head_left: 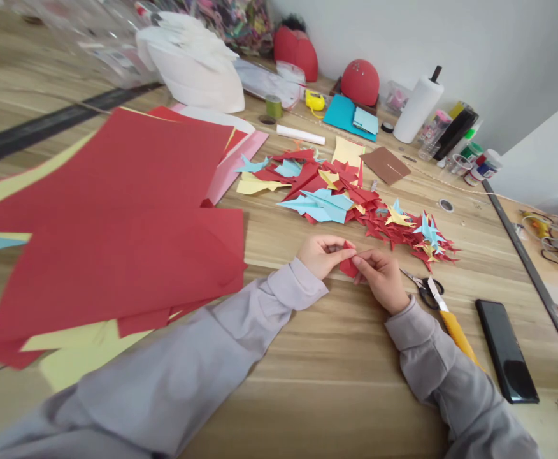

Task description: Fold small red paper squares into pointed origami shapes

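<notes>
Head view shows left hand (321, 256) and right hand (380, 275) both pinching a small folded red paper piece (348, 268) over the brown wood-grain table (336, 363). If one pinch slips, the crease may become crooked; the right hand, drifting outward, could push the black-handled metal scissors (422, 284).

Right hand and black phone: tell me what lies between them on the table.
The scissors, nearer the right hand, then the yellow-handled tool, nearer the black phone; the head view shows this.
</notes>
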Demonstrator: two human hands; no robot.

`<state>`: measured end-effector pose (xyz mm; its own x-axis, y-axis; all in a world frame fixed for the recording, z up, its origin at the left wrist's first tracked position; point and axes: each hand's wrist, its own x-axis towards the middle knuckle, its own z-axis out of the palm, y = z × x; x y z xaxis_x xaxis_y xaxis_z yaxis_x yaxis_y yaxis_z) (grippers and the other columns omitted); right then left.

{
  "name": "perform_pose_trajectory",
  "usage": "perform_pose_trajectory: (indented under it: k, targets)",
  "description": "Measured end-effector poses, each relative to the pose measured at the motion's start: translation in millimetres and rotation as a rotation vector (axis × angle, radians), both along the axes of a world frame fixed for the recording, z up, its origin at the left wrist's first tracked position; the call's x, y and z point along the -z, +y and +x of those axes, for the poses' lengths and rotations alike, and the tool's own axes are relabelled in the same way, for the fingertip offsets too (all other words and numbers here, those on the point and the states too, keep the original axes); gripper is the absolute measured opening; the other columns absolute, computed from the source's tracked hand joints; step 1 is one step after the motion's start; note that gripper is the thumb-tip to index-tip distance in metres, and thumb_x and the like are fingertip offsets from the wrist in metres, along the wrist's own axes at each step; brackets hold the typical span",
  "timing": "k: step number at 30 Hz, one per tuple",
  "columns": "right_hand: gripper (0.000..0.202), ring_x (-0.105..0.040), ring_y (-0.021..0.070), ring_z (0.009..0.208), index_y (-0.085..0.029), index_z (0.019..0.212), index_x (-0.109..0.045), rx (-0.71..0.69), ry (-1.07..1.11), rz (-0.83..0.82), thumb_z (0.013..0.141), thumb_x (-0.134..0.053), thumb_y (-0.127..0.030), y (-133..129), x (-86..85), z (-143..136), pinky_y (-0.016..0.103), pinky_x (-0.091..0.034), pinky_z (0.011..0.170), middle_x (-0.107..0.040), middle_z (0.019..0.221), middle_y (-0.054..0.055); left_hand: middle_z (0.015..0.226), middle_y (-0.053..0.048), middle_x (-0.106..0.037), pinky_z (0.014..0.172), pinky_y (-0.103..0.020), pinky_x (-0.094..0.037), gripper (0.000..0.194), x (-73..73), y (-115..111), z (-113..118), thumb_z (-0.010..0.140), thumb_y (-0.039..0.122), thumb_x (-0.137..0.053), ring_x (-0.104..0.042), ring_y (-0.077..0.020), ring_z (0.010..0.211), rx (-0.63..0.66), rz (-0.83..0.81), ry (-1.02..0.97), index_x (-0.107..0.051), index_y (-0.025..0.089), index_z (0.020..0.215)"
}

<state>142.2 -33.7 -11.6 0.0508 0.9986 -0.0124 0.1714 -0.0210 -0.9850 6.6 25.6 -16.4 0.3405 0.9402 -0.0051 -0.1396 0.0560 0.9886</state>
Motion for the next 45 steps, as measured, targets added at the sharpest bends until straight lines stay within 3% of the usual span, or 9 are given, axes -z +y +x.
perform_pose_trajectory:
  k: [18, 30, 36, 45]
  targets:
    - [0.027, -0.054, 0.0108, 0.044, -0.016, 0.071, -0.059, 0.006, -0.074, 0.053, 0.075, -0.06, -0.043, -1.6, 2.8, -0.5, 0.023, -0.043, 0.044, -0.06, 0.054, 0.0, 0.053, -0.001, -0.063, 0.053, -0.025, -0.046, 0.021, -2.1, 1.0, -0.9, 0.049, 0.028, -0.076, -0.054, -0.0112, 0.05, 0.02, -0.042, -0.015, -0.069, 0.015, 0.064]
    - [0.023, -0.054, 0.0114, 0.043, -0.016, 0.072, -0.06, 0.014, -0.078, 0.062, 0.074, -0.061, -0.04, -1.6, 2.0, -0.6, 0.023, -0.044, 0.043, -0.06, 0.051, -0.001, 0.065, -0.003, -0.07, 0.071, -0.03, -0.049, 0.022, 7.4, 3.1, -0.3, 0.054, 0.032, -0.075, -0.061, -0.015, 0.064, 0.025, -0.139, -0.125, -0.071, 0.015, 0.067]
    - [0.022, -0.054, 0.0116, 0.042, -0.016, 0.072, -0.06, 0.027, -0.089, 0.08, 0.074, -0.061, -0.039, -1.5, 3.5, -0.6, 0.023, -0.043, 0.041, -0.061, 0.052, 0.0, 0.067, -0.006, -0.07, 0.064, -0.029, -0.05, 0.027, 3.7, 2.5, -0.5, 0.057, 0.037, -0.072, -0.061, -0.0158, 0.063, 0.029, -0.166, -0.17, -0.071, 0.014, 0.071]
    - [0.021, -0.055, 0.0119, 0.045, -0.015, 0.077, -0.063, 0.034, -0.17, 0.126, 0.076, -0.06, -0.036, -4.5, 6.8, -1.3, 0.024, -0.045, 0.044, -0.064, 0.058, 0.003, 0.056, -0.001, -0.064, 0.053, -0.023, -0.045, 0.022, 4.4, 4.0, -0.8, 0.048, 0.028, -0.077, -0.053, -0.0098, 0.051, 0.016, -0.053, -0.058, -0.07, 0.014, 0.063]
